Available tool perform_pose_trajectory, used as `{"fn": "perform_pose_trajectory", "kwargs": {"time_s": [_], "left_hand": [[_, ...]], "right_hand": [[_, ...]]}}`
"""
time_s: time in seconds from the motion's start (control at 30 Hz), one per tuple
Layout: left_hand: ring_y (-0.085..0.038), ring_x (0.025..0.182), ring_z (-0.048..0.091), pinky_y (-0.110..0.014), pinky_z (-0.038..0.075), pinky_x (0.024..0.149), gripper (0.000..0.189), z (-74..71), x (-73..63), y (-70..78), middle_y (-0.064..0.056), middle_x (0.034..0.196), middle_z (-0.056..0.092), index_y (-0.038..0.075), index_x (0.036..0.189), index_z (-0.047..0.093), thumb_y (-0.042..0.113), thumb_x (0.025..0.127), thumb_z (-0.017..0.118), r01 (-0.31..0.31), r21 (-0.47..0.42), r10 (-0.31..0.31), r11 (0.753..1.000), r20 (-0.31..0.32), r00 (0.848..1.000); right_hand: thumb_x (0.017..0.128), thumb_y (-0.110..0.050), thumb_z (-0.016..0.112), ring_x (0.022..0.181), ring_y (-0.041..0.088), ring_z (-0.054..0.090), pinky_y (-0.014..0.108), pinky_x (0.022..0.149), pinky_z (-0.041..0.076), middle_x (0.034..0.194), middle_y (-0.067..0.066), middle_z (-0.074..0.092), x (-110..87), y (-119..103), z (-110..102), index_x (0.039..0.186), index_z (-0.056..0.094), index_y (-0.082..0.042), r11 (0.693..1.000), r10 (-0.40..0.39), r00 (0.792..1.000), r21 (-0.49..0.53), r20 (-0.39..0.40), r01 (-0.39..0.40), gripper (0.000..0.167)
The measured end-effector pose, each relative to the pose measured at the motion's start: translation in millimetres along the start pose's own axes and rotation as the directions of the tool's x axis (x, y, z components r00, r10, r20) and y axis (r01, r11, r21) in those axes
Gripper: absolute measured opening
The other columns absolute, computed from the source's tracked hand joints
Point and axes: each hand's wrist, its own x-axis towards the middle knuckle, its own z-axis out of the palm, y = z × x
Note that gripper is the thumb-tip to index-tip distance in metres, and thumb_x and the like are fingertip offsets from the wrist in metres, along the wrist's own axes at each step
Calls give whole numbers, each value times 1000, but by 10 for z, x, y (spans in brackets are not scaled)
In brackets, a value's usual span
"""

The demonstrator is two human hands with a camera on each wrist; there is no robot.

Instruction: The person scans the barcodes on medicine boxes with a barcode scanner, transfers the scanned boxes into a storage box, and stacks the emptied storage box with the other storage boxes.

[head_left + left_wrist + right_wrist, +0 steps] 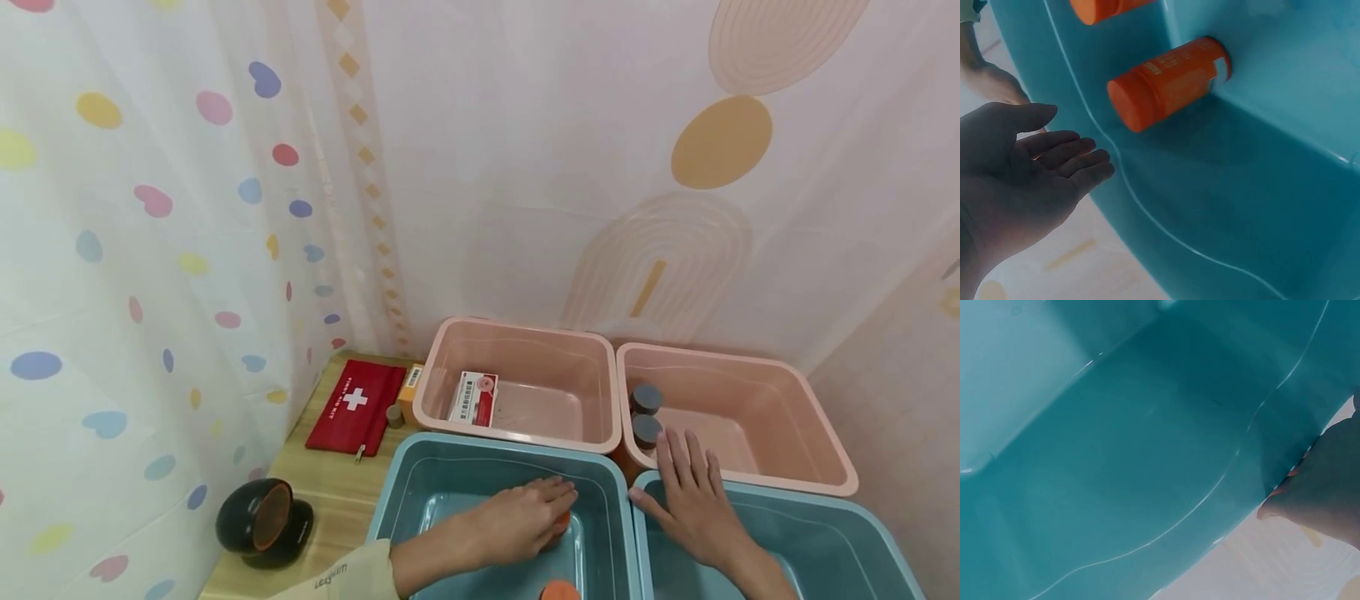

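Note:
My left hand (525, 518) reaches into the left blue-green bin (510, 448), over an orange bottle (1172, 84). In the left wrist view its fingers are loosely extended beside the bottle's cap, with a gap between. A second orange bottle (560, 591) stands nearer me in the same bin. My right hand (693, 508) is spread palm down over the far rim of the right blue-green bin (787, 502), holding nothing. Just beyond its fingertips, two grey-capped bottles (647, 398) stand in the right pink bin (712, 357).
A white-and-red medicine box (474, 400) leans inside the left pink bin (517, 328). On the wooden table (337, 492) lie a red first aid pouch (356, 407), an orange box (412, 392) and a rounded black object (258, 521). Patterned curtains (480, 167) hang behind.

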Motion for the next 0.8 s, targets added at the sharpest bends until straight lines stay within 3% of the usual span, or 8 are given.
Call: {"fn": "perform_pose_trajectory", "kwargs": {"time_s": [0.17, 0.27, 0.4, 0.43, 0.53, 0.6, 0.77, 0.8], "left_hand": [[-22, 152, 55, -34, 50, 121, 51, 177, 43, -141, -6, 162, 59, 7, 159, 57, 25, 112, 66, 9, -11, -9, 1000, -6, 1000], [-24, 155, 52, -38, 49, 122, 56, 477, 127, -331, -8, 166, 55, 7, 163, 51, 31, 114, 63, -4, -15, 4, 1000, -11, 1000], [-23, 157, 50, -39, 48, 123, 62, 543, 141, -351, -6, 168, 53, 10, 166, 48, 35, 112, 66, 28, -53, -27, 998, 27, 999], [-22, 155, 51, -38, 49, 122, 60, 425, 107, -285, -4, 167, 54, 11, 164, 51, 33, 111, 68, 43, -69, -40, 997, 46, 998], [-22, 154, 53, -37, 51, 120, 58, 481, 117, -278, -5, 167, 54, 10, 163, 52, 34, 113, 65, 31, -26, -30, 999, 39, 999], [-24, 153, 53, -38, 51, 120, 60, 851, 230, -466, -8, 169, 52, 9, 166, 48, 38, 114, 61, -4, 38, 5, 999, -19, 1000], [-25, 152, 55, -37, 52, 119, 61, 1179, 345, -642, -12, 168, 51, 6, 165, 47, 36, 114, 62, -41, 58, 46, 997, -86, 995], [-24, 151, 55, -36, 53, 118, 60, 1089, 316, -596, -11, 168, 52, 6, 165, 48, 33, 113, 63, -38, 37, 40, 999, -76, 996]], "right_hand": [[105, -59, 66, 167, 55, -3, 78, 129, -2, 178, 37, 8, 7, -67, -49, 168, 20, 14, 999, 47, 998, -23, 40, -46, 107], [106, -56, 66, 165, 58, -1, 79, 128, -1, 177, 39, 6, 18, -90, -59, 167, 19, 16, 998, 63, 996, -8, 63, -63, 106], [108, -54, 65, 164, 60, 1, 80, 127, 1, 177, 40, 6, 32, -111, -55, 167, 18, 17, 997, 72, 994, -14, 78, -71, 103], [108, -54, 65, 164, 60, 2, 79, 127, 1, 177, 40, 6, 33, -115, -55, 167, 18, 16, 997, 73, 994, -19, 79, -72, 103], [108, -54, 64, 164, 60, 3, 79, 128, 2, 177, 39, 8, 36, -116, -38, 167, 19, 16, 997, 71, 995, -25, 68, -69, 102], [108, -54, 64, 164, 60, 5, 79, 128, 3, 177, 39, 9, 34, -111, -22, 167, 20, 16, 998, 66, 996, -28, 55, -65, 101], [109, -54, 63, 164, 60, 6, 78, 128, 3, 177, 38, 11, 26, -105, -6, 167, 21, 16, 997, 67, 997, -44, 44, -65, 101], [109, -54, 63, 164, 60, 6, 77, 129, 3, 177, 38, 11, 25, -108, -9, 167, 21, 16, 997, 68, 997, -44, 46, -66, 100]]}}
